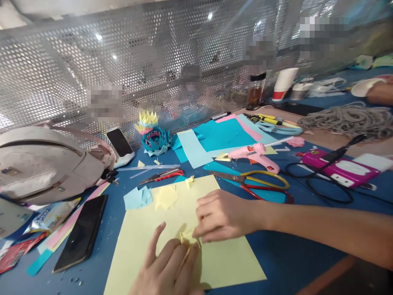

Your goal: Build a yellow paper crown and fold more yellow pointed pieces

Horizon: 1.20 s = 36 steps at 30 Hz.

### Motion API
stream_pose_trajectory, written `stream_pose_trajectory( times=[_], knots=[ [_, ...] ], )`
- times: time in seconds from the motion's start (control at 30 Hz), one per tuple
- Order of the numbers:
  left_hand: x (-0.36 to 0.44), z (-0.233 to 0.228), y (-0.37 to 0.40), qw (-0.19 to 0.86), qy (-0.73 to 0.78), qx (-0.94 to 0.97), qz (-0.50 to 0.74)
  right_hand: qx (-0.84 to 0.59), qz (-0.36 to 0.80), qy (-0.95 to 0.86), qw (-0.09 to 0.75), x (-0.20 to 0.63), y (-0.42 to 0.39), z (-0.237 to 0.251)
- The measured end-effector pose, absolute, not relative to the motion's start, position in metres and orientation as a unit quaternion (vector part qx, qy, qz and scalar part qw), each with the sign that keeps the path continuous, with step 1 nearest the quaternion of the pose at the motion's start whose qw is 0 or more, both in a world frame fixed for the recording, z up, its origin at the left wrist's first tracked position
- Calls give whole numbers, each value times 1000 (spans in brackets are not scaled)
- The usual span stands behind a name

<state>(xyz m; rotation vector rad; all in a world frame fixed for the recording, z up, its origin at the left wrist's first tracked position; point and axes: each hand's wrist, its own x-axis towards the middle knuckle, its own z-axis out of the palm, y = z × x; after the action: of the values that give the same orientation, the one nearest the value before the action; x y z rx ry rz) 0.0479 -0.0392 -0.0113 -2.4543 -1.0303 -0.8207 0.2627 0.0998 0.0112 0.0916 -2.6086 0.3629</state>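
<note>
Small folded yellow paper pieces [185,237] sit at the fingertips of both my hands, over a large pale yellow sheet [135,246]. My left hand [168,266] is curled around them from below, one finger raised; a thin yellow edge shows between its fingers. From the right, my right hand [222,215] pinches a thin folded yellow bit against the same pieces. My fingers hide part of the folds. At the sheet's far edge lie a stack of yellow paper pieces [166,196], a stack of light blue pieces [138,198] and one small folded yellow piece [190,181].
Beyond the sheet lie a red utility knife [166,175], scissors [265,180] and a pink glue gun [253,155]. A pointed paper flower [155,139] stands near the perforated metal panel [138,61]. Left are a phone [81,233] and backpack [52,164]; right, a purple power strip [340,167].
</note>
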Motion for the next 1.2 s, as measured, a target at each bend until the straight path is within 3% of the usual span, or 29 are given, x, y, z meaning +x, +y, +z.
stream_pose_trajectory(
  times=[0.2, 0.3, 0.5, 0.67, 0.87, 1.0, 1.07, 1.2],
  knots=[
    [28, -7, -36, 123, -343, -886, -286, 39, 142, -965, 216, 262, 95, 10],
    [22, -5, -28, 112, -329, -911, -220, 44, 148, -965, 212, 262, 96, 10],
    [32, -29, -20, 98, -327, -864, -371, 47, 140, -966, 211, 265, 103, 13],
    [30, -8, -21, 100, -284, -917, -262, 40, 141, -965, 217, 266, 107, 14],
    [24, 9, -19, 102, -268, -930, -228, 21, 164, -965, 205, 266, 107, 13],
    [27, -10, -18, 101, -285, -921, -246, -25, 195, -962, 189, 264, 102, 11],
    [30, -22, -19, 119, -298, -885, -337, -78, 223, -955, 181, 262, 99, 10],
    [35, -32, -20, 108, -323, -877, -340, -166, 242, -941, 168, 257, 90, 7]
  ],
)
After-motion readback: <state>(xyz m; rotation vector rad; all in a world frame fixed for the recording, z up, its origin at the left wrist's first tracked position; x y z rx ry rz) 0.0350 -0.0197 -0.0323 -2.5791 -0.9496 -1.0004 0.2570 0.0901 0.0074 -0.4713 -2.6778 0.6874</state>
